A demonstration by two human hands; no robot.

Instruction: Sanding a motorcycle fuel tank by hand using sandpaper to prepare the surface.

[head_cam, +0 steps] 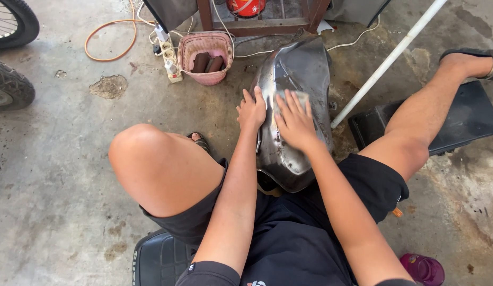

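A person sits on the concrete floor [61, 212] with a bare metal tank [296, 74] lying between the knees. The right hand [295, 123] presses flat on the tank's upper face, fingers [289, 103] spread wide over a grey sanding pad [294, 97] whose edge shows just past the fingertips. The left hand [251, 110] rests on the tank's left flank, fingers together and slightly curled, steadying it and gripping nothing.

By the look of the surface the work seems well on: the tank shows no paint anywhere in view, only dull grey metal with bright streaks beyond the right fingertips and a smoother sheen below the right wrist. What remains cannot be told closely; the far end and the underside are partly in shadow.

Beyond the left fingertips stands a pink basket [206, 57] holding dark brown rolls [208, 63], with a white power strip [169, 61] just to its left and an orange hose [111, 39] looping farther off. A white pipe [389, 58] slants away to the right of the right fingers, over a black seat [463, 124] on which the right leg lies. Near the right elbow sits a magenta bottle [422, 269]. Two tyres [10, 85] show far to the left. No readable package or sign stands near the hands
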